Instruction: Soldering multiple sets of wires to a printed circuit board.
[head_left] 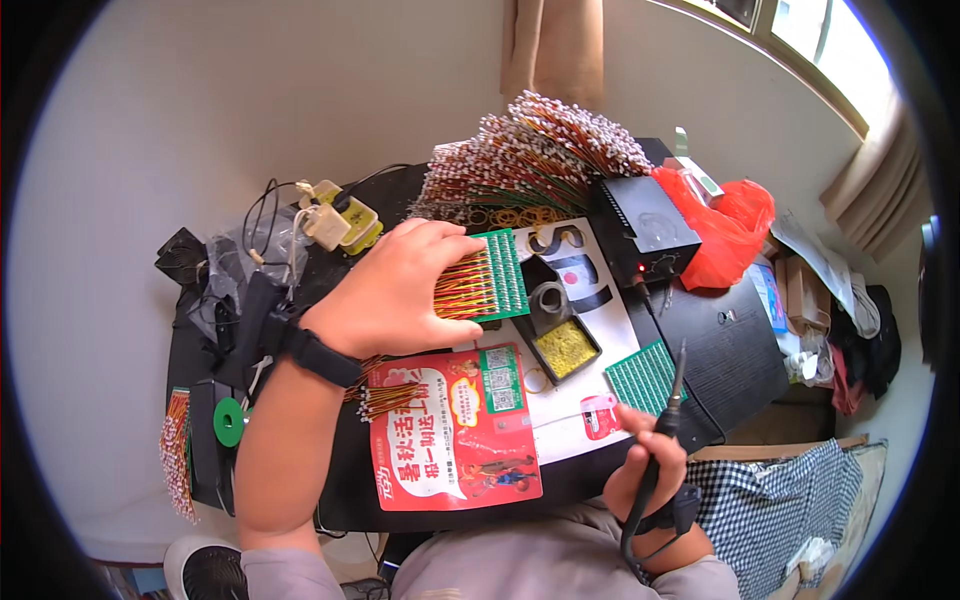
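My left hand is closed around a green circuit board with rows of solder points. Red and yellow wires run from the board under my palm, and more wire ends come out below my wrist. My right hand grips a black soldering iron, its metal tip pointing up and away from me, apart from the board. Between the hands sits a black iron stand with a yellow cleaning tray. A second green board lies just beyond my right hand.
A large heap of wires with white ends covers the back. The black soldering station stands beside a red plastic bag. A red printed sheet lies in front. Plugs and a green spool are at left.
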